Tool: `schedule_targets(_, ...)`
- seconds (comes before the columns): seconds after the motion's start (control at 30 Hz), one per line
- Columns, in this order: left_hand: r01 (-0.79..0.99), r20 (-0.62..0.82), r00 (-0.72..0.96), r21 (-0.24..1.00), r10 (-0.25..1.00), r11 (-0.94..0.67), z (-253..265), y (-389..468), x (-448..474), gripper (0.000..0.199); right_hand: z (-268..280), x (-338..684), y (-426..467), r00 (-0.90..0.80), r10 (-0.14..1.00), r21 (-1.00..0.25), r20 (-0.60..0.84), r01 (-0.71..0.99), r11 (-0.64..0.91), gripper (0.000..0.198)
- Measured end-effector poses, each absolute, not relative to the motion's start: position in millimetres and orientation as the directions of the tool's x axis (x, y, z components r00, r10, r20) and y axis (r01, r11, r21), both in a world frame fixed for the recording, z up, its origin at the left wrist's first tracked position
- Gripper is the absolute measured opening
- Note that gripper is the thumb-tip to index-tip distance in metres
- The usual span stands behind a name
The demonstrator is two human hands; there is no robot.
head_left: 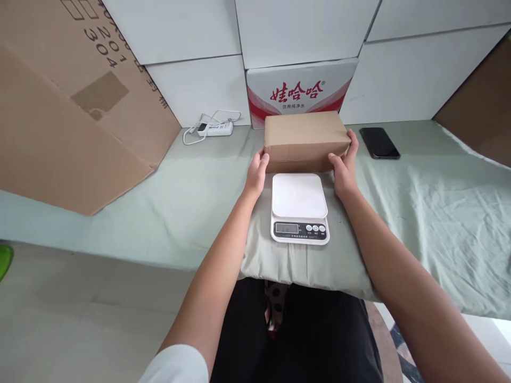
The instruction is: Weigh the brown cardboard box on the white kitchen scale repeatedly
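A closed brown cardboard box is held between my two hands, just behind the scale. My left hand grips its left end, the thumb near the front corner and the other fingers mostly hidden. Around the right end curls my right hand, thumb on the front face and fingers on the side. Nearer to me, between my forearms, lies a white kitchen scale with a bare flat platform. Its small display and several round buttons face me; any reading is too faint to make out.
A black phone lies right of the box. A white power strip with a cable sits at the back left. White boxes and a red-printed carton form a wall behind. A large cardboard sheet stands left on the green cloth.
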State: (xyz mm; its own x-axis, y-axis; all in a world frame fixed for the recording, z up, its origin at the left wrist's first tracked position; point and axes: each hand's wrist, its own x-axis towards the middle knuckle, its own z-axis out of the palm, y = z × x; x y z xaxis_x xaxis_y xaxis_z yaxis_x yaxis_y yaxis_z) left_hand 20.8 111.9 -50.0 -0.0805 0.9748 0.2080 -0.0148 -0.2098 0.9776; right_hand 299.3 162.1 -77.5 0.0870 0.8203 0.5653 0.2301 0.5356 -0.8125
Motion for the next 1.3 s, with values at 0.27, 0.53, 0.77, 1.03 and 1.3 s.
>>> schedule_targets(0.27, 0.031, 0.166, -0.164, 0.986, 0.972, -0.163, -54, 116, 10, 0.087, -95, 316, 172, 0.078, 0.853, -0.837, 0.517, 0.256, 0.484, 0.101)
schedule_targets(0.53, 0.072, 0.172, -0.152, 0.984, 0.973, -0.163, -59, 119, 8, 0.092, -99, 314, 178, 0.191, 0.886, -0.903, 0.423, 0.169, 0.395, 0.098)
schedule_targets(0.77, 0.043, 0.19, -0.136, 0.982, 0.972, -0.186, -61, 120, 7, 0.087, -97, 314, 177, 0.15, 0.878, -0.884, 0.455, 0.191, 0.426, 0.098)
schedule_targets(1.03, 0.047, 0.184, -0.132, 0.983, 0.974, -0.179, -58, 119, 10, 0.086, -93, 315, 180, 0.193, 0.915, -0.932, 0.354, 0.154, 0.328, 0.1)
schedule_targets(1.3, 0.049, 0.188, -0.126, 0.982, 0.974, -0.183, -58, 121, 14, 0.084, -93, 317, 180, 0.147, 0.902, -0.909, 0.405, 0.172, 0.38, 0.093)
